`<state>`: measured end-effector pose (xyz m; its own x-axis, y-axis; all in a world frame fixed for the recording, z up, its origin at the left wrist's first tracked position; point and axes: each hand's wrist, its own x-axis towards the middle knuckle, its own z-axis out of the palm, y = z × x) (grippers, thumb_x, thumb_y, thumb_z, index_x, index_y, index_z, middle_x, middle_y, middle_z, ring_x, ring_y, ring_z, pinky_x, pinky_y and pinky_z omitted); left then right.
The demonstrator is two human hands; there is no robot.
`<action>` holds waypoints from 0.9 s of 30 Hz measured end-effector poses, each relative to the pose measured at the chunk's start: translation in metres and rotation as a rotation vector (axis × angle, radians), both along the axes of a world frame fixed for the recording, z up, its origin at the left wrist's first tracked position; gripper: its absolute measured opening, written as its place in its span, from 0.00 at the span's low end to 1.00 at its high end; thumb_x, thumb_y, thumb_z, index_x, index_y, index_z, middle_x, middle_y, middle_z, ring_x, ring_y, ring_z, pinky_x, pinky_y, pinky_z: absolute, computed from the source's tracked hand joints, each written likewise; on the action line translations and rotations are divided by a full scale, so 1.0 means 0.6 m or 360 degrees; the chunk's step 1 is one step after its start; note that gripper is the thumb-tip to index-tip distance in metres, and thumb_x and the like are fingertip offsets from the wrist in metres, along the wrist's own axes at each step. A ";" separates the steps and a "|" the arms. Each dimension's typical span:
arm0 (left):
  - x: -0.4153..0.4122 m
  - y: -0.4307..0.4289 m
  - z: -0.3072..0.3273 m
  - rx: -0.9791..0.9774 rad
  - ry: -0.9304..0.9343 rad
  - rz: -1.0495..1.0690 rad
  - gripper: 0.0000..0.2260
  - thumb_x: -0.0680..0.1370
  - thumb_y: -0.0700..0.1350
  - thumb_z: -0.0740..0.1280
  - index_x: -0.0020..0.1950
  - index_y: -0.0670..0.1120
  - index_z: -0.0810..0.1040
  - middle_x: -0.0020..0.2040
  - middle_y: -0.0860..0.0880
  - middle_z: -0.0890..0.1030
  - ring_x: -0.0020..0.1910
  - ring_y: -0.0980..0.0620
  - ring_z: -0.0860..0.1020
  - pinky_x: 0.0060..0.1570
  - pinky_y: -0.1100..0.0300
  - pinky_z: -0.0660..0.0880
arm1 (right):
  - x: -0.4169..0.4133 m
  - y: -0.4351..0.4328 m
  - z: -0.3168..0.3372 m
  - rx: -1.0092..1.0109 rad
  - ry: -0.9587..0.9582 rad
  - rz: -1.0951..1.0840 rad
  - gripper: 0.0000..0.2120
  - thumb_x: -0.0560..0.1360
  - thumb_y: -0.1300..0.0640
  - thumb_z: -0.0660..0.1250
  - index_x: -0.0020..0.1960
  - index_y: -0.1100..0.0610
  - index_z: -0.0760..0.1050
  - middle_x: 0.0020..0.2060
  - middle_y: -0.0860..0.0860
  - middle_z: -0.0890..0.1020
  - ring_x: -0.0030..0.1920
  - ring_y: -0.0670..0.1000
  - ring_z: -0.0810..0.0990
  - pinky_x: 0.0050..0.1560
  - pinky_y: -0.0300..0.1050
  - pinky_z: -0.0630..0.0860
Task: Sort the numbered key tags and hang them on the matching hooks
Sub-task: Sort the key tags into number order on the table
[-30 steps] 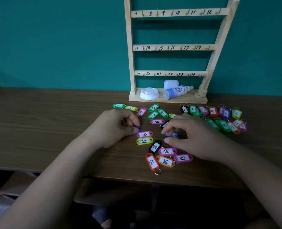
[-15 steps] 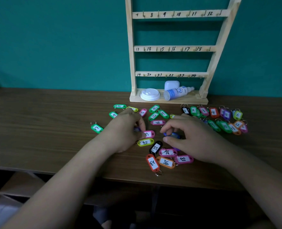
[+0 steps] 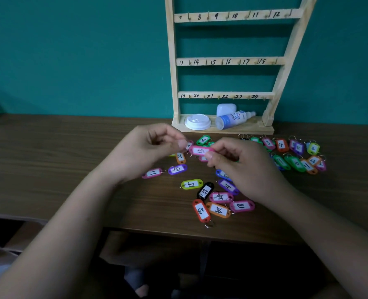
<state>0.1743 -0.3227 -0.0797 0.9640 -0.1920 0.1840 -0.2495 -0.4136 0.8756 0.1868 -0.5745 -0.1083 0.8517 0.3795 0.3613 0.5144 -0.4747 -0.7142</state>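
Surface: dark brown wood-grain table [image 3: 49, 158] spanning the frame, its front edge across the lower third; dark space beneath; behind it a plain teal wall [image 3: 71, 61]; wooden rack [image 3: 230, 61] upper centre-right, standing on the table against the wall, three rails visible with small hooks and handwritten numbers 7–12, 13–18, 19–24; on the rack's base a white lid [image 3: 197, 121], a spray bottle [image 3: 232, 120] lying on its side and a small white box [image 3: 226, 108] behind it. Key tags scattered on the table below the rack; a tidy group of tags [image 3: 297, 156] at right centre, readable numbers 3, 4, 6, 10, 12; loose cluster at lower centre: red tag 23 [image 3: 201, 210], orange tag 24 [image 3: 218, 209] and pink tag 18 [image 3: 241, 205] touching or overlapping, black tag 22 [image 3: 205, 190] just above them, yellow-green tag 15 [image 3: 191, 184] beside it; purple tag 19 [image 3: 177, 169] and pink tag 11 [image 3: 152, 173] left of centre. Hands: both forearms enter from the bottom corners and meet at frame centre, raised off the table; pink tag 13 [image 3: 201, 150] is held in the air between them, roughly level; right hand [image 3: 239, 167] pinches its right end between thumb and forefinger, other fingers curled; left hand [image 3: 148, 147] has fingers curled, thumb and forefinger tips at the tag's left end; blur there, cannot tell whether they grip it.
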 end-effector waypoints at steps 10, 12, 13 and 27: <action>0.017 0.072 -0.023 0.0797 0.0222 0.0305 0.09 0.72 0.52 0.81 0.49 0.56 0.85 0.44 0.59 0.86 0.44 0.64 0.82 0.47 0.63 0.74 | 0.009 -0.037 0.006 0.0061 0.0041 -0.0117 0.06 0.82 0.49 0.68 0.52 0.44 0.85 0.44 0.39 0.87 0.48 0.42 0.85 0.55 0.58 0.82; 0.017 0.071 -0.027 0.0886 0.0290 0.0304 0.10 0.71 0.51 0.82 0.49 0.57 0.84 0.44 0.60 0.86 0.44 0.63 0.82 0.46 0.64 0.75 | 0.012 -0.045 0.005 0.0098 0.0087 -0.0134 0.05 0.82 0.53 0.71 0.53 0.45 0.85 0.43 0.40 0.88 0.48 0.41 0.86 0.57 0.56 0.83; 0.018 0.069 -0.029 0.0909 0.0317 0.0305 0.10 0.71 0.50 0.82 0.49 0.57 0.84 0.44 0.59 0.86 0.43 0.62 0.82 0.46 0.65 0.76 | 0.013 -0.049 0.006 0.0130 0.0113 -0.0140 0.05 0.81 0.54 0.72 0.53 0.45 0.84 0.43 0.41 0.88 0.48 0.42 0.86 0.57 0.57 0.83; 0.012 0.042 -0.014 0.0910 0.0363 0.0326 0.05 0.75 0.44 0.78 0.45 0.55 0.85 0.37 0.56 0.86 0.41 0.57 0.84 0.51 0.56 0.79 | 0.016 -0.152 0.018 0.0117 0.0403 -0.0500 0.04 0.80 0.52 0.73 0.49 0.45 0.86 0.43 0.40 0.86 0.44 0.40 0.83 0.45 0.44 0.75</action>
<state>0.1818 -0.2973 -0.0879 0.9943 -0.0069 -0.1064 0.0502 -0.8499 0.5245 0.1963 -0.6655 -0.0973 0.9875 0.0681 0.1419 0.1565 -0.5239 -0.8373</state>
